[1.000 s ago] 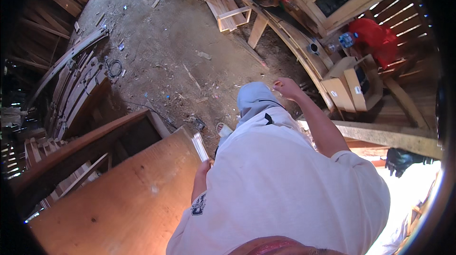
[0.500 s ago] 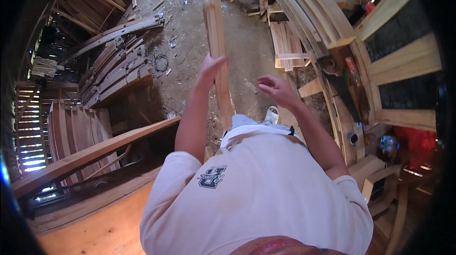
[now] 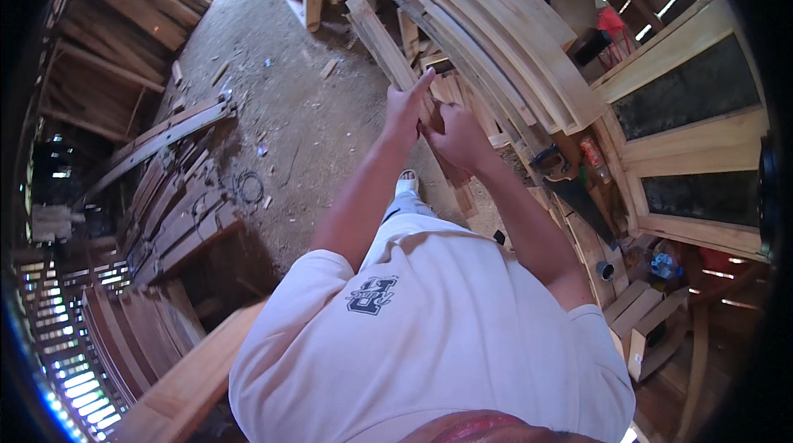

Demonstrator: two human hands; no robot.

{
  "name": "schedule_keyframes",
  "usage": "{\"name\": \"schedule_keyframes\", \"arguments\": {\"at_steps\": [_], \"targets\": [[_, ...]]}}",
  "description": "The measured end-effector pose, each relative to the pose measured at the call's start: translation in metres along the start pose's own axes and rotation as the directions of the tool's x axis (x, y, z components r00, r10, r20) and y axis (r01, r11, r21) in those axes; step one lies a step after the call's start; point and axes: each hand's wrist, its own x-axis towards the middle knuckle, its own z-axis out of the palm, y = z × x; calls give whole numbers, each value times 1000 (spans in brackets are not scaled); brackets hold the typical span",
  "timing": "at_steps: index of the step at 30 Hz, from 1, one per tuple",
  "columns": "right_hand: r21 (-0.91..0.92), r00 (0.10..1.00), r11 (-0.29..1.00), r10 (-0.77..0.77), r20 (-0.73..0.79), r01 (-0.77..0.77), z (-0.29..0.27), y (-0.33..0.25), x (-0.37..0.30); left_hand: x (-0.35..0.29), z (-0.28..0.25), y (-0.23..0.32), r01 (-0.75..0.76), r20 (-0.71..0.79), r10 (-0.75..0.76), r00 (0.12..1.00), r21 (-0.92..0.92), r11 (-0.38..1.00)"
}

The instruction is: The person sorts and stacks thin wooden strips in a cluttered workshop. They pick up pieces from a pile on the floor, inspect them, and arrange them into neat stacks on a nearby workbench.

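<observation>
Reaching out with both arms over the dirt floor [image 3: 281, 113] toward a long wooden plank [image 3: 388, 51] leaning against the stack of curved boards [image 3: 512, 55]. Left hand [image 3: 405, 108] pressing flat against the plank's side, fingers stretched upward, grip loose and wide. Right hand [image 3: 454, 137] just beside it, curled around the plank's lower part, grip holding it. Handsaw [image 3: 570, 183] lying near, on the wood at right.

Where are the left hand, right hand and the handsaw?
left hand [image 3: 405, 108]: head view, back of the hand.
right hand [image 3: 456, 136]: head view, back of the hand.
handsaw [image 3: 552, 164]: head view, dark handle.
</observation>
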Motion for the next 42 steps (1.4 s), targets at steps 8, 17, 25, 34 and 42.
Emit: {"name": "schedule_keyframes", "arguments": {"at_steps": [8,17,25,34,42], "targets": [[-103,994,994,34,-108,-45,23,5,71,92,-13,-16,213,187,-152,970,-371,904],[-182,916,960,129,-381,-211,20,33,85,146,-19,-11,197,203,-206,957,65,978],[513,276,762,631,-725,-394,34,141,-105,214,-36,10,118,53,-136,989,250,961],[941,-123,45,992,-4,336,63,325,-285,237,-80,34,82,-184,-49,982,180,980],[890,-37,-103,990,133,445,32,489,-303,204,-100,59,48,-316,10,949,176,983]]}}
